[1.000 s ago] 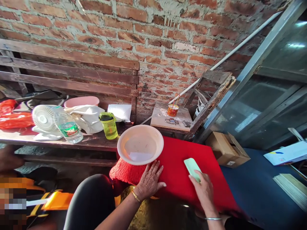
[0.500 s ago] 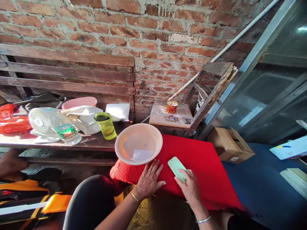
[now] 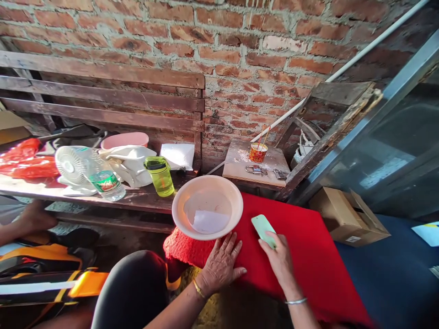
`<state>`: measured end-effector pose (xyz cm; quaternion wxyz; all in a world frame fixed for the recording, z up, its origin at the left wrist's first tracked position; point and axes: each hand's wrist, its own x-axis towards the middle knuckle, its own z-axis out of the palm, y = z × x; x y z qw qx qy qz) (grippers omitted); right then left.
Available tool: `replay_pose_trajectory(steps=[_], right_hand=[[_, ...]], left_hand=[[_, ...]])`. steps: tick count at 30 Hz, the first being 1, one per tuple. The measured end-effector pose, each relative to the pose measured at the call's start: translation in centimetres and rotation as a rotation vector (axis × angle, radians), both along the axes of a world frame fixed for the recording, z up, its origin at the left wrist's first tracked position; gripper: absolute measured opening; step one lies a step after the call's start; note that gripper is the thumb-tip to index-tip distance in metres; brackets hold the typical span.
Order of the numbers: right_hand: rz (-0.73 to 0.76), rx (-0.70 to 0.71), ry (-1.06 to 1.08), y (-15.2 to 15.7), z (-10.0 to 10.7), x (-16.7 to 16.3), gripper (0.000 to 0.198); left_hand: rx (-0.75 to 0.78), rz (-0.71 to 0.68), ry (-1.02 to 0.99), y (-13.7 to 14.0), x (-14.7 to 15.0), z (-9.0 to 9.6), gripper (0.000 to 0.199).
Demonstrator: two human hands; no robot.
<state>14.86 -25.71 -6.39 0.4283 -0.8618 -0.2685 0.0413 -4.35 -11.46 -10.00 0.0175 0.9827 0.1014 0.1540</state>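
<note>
My left hand (image 3: 223, 261) lies flat with fingers spread on the red cloth (image 3: 308, 256), its fingertips close to the rim of a pale plastic basin (image 3: 178, 201). A whitish sheet-like patch (image 3: 211, 221) shows inside the basin. To the right, my right hand (image 3: 278, 256) is closed around the near end of a mint-green brush-shaped piece (image 3: 262, 226). This piece is flat with rounded ends and rests on or just over the cloth; its underside is hidden.
On the wooden bench (image 3: 151, 208) stand a green drink bottle (image 3: 160, 177), a clear water bottle (image 3: 108, 185) and a white fan (image 3: 71, 164). A small board (image 3: 236, 167) holds a red cup (image 3: 258, 153) and padlocks (image 3: 254, 169). A cardboard box (image 3: 343, 217) sits right; another person's foot (image 3: 37, 218) shows left.
The view has shifted, so most things appear further right. My left hand stays flat on the cloth, and my right hand still grips the mint-green piece at nearly the same spot.
</note>
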Motion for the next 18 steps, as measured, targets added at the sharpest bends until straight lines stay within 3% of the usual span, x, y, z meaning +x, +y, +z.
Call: replay_pose_trajectory(steps=[2,4,6,9,12,14,18], right_hand=[[0.106,-0.031,-0.064,2.0,-0.2,-0.1,0.047],[0.112,-0.081,-0.129,1.8,-0.5,1.5,0.048],[-0.017,-0.129,-0.152,-0.5,-0.9,4.6,0.056],[-0.346,-0.195,-0.098,-4.7,-1.2,9.5,0.073],[-0.491,-0.164,-0.027,-5.4,-1.1,11.1,0.077],[-0.413,-0.091,0.008,-3.0,-0.8,9.4,0.074],[-0.016,-0.017,0.013,4.2,-0.3,3.8,0.053]], left_hand=[[-0.016,-0.002,0.008,0.0,0.0,0.1,0.077],[-0.045,-0.006,0.028,0.0,0.0,0.2,0.078],[-0.082,-0.010,0.049,-0.1,0.0,0.2,0.077],[-0.128,-0.001,0.061,-0.5,0.1,-0.1,0.076],[-0.148,0.026,0.054,-1.1,0.2,-0.8,0.075],[-0.147,0.033,0.056,-1.3,0.1,-1.0,0.074],[-0.153,0.035,0.088,-1.4,0.0,-0.8,0.073]])
